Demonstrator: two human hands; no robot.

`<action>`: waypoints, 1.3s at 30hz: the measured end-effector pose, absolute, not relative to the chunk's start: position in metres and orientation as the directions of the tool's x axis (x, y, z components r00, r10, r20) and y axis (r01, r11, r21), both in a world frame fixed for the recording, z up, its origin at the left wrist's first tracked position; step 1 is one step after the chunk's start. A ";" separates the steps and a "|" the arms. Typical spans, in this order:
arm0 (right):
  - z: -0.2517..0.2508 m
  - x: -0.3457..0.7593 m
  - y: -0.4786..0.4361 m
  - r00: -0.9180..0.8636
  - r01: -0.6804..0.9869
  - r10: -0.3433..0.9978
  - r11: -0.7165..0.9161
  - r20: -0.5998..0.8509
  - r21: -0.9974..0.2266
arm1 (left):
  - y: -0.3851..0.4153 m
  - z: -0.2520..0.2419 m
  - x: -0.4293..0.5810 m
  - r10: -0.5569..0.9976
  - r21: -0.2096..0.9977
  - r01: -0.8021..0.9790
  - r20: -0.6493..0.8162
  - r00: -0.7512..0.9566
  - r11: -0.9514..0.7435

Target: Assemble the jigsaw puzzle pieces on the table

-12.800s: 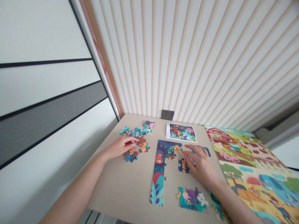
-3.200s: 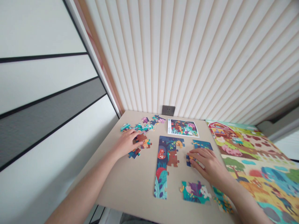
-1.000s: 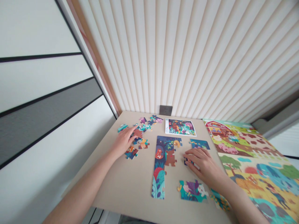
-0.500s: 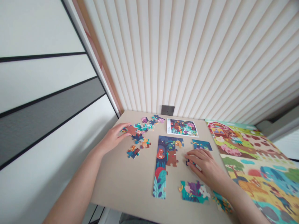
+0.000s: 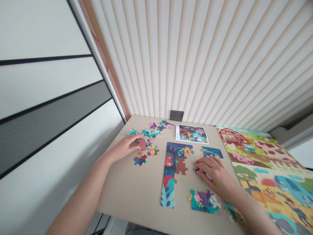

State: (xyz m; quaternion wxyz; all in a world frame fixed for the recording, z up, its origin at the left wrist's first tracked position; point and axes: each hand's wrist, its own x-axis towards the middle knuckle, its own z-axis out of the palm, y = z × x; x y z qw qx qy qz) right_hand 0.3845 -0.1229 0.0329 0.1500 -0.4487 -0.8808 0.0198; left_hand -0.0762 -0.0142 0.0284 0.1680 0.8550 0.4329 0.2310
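My left hand (image 5: pixel 123 148) reaches into a pile of loose puzzle pieces (image 5: pixel 152 133), its thumb and fingers around the edge of a brown piece (image 5: pixel 143 144). My right hand (image 5: pixel 211 171) rests over a small dark piece (image 5: pixel 200 170), which the fingers partly cover. Between the hands lies a joined puzzle section (image 5: pixel 168 176) with a red animal and a brown bear. Below my right hand is another joined section (image 5: pixel 204 201) with purple leaves and a white animal. A blue section (image 5: pixel 212 152) lies just beyond that hand.
A picture card (image 5: pixel 192 134) lies at the back of the beige table (image 5: pixel 137 189). Colourful farm and animal boards (image 5: pixel 264 169) cover the right side. A section with yellow dots (image 5: pixel 234 213) is partly under my right forearm. A dark socket (image 5: pixel 176 115) is on the wall.
My left hand has moved right along with the brown piece, uncovering a teal piece behind it. My right hand has stayed in nearly the same place.
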 end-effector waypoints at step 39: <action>0.033 0.384 -0.124 -0.556 0.791 0.806 0.588 0.202 -0.169 | -0.012 0.015 -0.063 0.831 0.604 0.577 0.320 0.455 -0.549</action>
